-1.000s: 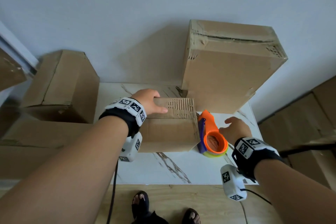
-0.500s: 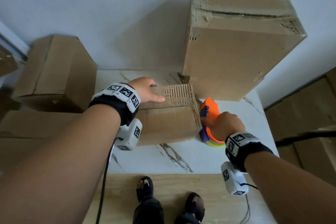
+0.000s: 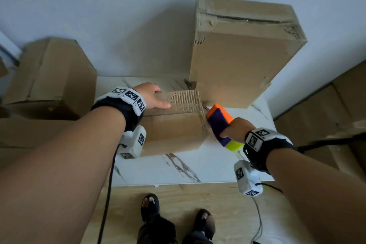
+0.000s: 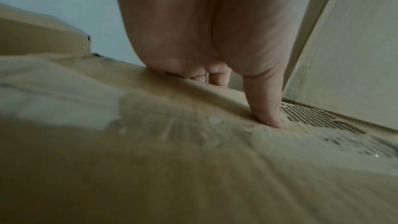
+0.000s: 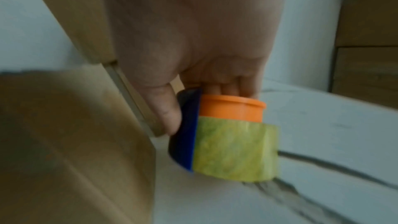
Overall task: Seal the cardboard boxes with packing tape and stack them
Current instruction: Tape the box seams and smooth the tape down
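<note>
A small cardboard box (image 3: 174,130) lies on the marble table (image 3: 178,166). My left hand (image 3: 152,96) rests flat on the box top (image 4: 193,159), thumb pressed on the flap, the other fingers over the far edge. My right hand (image 3: 236,129) grips an orange and blue tape dispenser (image 3: 219,123) with a yellow-green tape roll (image 5: 234,149), lifted off the table just right of the box's right edge. In the right wrist view the thumb lies on the blue side plate and the other fingers curl over the orange core (image 5: 232,108).
A large cardboard box (image 3: 241,53) stands at the back right of the table, against the wall. More boxes (image 3: 53,75) are stacked on the left, and others (image 3: 336,117) on the right. My sandalled feet (image 3: 174,216) stand on the wooden floor below the table's front edge.
My right hand took hold of the tape dispenser, which lay on the table beside the box, and raised it up on edge. My left hand stayed on the box top.
</note>
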`<state>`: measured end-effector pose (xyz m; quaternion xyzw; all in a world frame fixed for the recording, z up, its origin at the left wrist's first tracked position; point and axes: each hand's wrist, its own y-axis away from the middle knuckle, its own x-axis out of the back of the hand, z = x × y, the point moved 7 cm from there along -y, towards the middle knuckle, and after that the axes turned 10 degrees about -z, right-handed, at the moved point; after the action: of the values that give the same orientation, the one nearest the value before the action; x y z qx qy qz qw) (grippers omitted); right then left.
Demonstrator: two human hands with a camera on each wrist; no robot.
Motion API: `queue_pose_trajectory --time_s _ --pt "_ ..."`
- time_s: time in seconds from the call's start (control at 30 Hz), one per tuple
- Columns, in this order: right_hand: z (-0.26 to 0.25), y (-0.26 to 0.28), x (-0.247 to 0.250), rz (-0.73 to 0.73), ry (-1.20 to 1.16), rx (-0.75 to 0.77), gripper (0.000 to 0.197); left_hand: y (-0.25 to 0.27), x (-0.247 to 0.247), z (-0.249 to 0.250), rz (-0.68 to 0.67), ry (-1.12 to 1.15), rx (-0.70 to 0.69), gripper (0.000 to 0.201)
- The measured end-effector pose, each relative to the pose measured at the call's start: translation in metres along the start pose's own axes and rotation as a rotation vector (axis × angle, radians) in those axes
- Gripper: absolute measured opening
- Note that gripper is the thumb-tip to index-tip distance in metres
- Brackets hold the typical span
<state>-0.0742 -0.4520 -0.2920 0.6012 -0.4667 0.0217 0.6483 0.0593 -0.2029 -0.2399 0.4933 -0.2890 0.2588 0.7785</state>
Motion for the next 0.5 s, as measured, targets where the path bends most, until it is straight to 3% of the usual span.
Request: queue_pose_trajectory --time_s 0.17,0.23,0.33,0.4,0.5 --pt "-0.005 0.031 0.038 -0.005 -0.151 0.168 0.013 0.008 0.008 0.007 0.019 -0.045 0.018 0.058" --pt "-0.006 0.052 0.055 0.022 -0.305 0.249 0.006 0.011 0.019 0.016 0.106 0.006 -0.028 0.042" --pt "-0.003 0.087 0.083 0.123 -0.626 0.356 0.014 0.019 0.044 0.034 0.263 0.179 -0.11 0.012" --pt "-0.005 0.109 0.095 0.1 -0.832 0.43 0.005 0.017 0.048 0.051 0.199 0.388 -0.175 0.011" --pt "-0.017 0.132 0.107 0.026 -0.999 0.569 0.034 0.016 0.039 0.08 -0.035 0.789 -0.219 0.024"
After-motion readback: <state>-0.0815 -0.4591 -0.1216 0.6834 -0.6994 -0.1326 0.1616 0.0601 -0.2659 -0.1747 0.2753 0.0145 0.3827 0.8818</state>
